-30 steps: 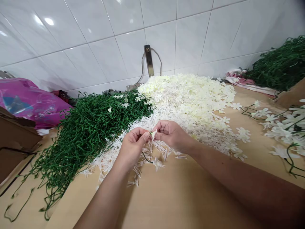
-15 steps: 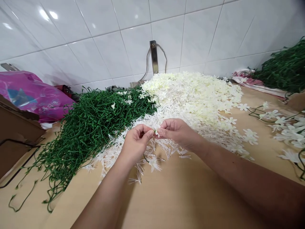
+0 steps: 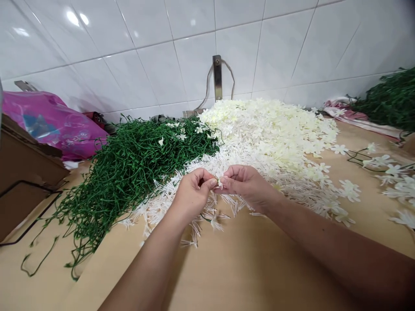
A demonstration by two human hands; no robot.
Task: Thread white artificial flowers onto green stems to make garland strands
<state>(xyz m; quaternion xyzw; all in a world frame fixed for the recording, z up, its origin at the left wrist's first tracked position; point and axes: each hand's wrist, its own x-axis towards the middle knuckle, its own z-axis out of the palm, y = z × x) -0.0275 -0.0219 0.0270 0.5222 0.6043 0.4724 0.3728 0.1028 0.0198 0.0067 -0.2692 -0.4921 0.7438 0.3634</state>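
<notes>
My left hand (image 3: 194,194) and my right hand (image 3: 249,185) meet fingertip to fingertip over a heap of artificial flower parts. Between thumb and finger, my left hand pinches the tip of a thin green plastic stem (image 3: 205,217); most of the tip is covered by the fingers. My right hand pinches a small white artificial flower (image 3: 220,183) against that tip. Below the left hand, the stem's lower part shows beside a white blossom (image 3: 216,223). Behind the hands lie white spiky flower pieces (image 3: 233,153) and cream petals (image 3: 282,125).
A big tangle of green stems (image 3: 136,164) lies left, near a cardboard box (image 3: 29,172) and pink bag (image 3: 71,129). Flowered stems (image 3: 402,185) lie right on the wooden table (image 3: 227,272). More green stems (image 3: 389,101) rest on a cloth (image 3: 363,115) by the tiled wall (image 3: 188,56).
The view has shifted slightly, so the scene sits further right. Both hands stay together in the same pinch, with small finger movements at the flower and stem tip.
</notes>
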